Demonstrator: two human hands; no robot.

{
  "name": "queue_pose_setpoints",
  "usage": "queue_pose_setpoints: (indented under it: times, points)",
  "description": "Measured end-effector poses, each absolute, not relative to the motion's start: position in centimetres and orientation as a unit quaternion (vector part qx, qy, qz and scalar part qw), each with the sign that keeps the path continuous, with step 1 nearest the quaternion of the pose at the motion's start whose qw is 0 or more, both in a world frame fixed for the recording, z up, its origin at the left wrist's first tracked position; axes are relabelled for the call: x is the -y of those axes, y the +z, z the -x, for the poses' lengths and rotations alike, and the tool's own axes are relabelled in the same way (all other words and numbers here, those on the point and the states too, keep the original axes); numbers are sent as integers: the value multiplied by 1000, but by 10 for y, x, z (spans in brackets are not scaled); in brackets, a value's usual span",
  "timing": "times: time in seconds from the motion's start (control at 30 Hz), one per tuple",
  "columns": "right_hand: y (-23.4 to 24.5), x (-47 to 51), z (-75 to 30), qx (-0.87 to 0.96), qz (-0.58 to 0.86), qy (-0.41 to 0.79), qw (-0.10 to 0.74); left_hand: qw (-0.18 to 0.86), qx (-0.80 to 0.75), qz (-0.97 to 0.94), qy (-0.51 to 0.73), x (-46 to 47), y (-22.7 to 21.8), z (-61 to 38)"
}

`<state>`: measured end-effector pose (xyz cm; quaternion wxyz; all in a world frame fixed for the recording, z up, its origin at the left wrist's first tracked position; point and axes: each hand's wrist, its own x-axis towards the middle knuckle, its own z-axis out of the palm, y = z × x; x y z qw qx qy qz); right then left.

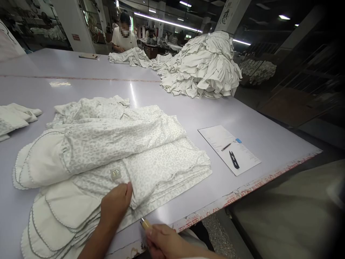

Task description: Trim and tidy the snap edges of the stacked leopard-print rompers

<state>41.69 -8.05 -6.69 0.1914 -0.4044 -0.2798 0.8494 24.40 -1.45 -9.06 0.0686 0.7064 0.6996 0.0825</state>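
A stack of white garments (pixel 161 154) with a pale grey leopard print lies folded on the table. Scallop-edged white pieces (pixel 71 205) fan out at the stack's left end. A small square animal patch (pixel 115 173) shows on the top garment. My left hand (pixel 115 201) is closed just below that patch, thumb and fingers pinching the printed cloth. Near the table's front edge, my right hand (pixel 164 239) grips a yellow-handled tool (pixel 146 223) with a thin metal tip pointing at the garment's lower edge. The exact kind of tip is too small to tell.
On the right, a paper sheet (pixel 215 138) carries black thread snips (pixel 234 160), a pencil (pixel 226 146) and a blue binder clip (pixel 238 140). A large white garment pile (pixel 205 68) sits at the back. A person (pixel 124 37) stands across the table. More folded cloth (pixel 16 117) lies left.
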Motion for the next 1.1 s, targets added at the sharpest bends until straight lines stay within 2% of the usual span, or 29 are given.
queue_pose_setpoints:
  times: [0.1,0.27,0.4,0.5,0.57,0.7,0.93,1.1]
  points:
    - [-66,77,-411,266,413,846,208,71,-726,-678,91,3,-91,-251]
    - [-72,46,-395,83,401,855,318,105,-654,-740,119,17,-82,-230]
    - [-76,47,-391,109,394,858,312,57,-579,-790,193,51,-85,-174]
    - [-75,59,-384,229,371,853,287,141,-589,-762,230,65,-92,-146]
    - [-74,64,-374,292,337,862,241,191,-616,-723,248,65,-94,-143]
    - [-78,61,-346,306,323,876,185,210,-641,-687,271,55,-92,-150]
    - [-87,61,-319,244,336,887,202,229,-736,-566,294,54,-85,-160]
    - [-87,61,-315,263,339,880,204,260,-720,-573,293,54,-79,-163]
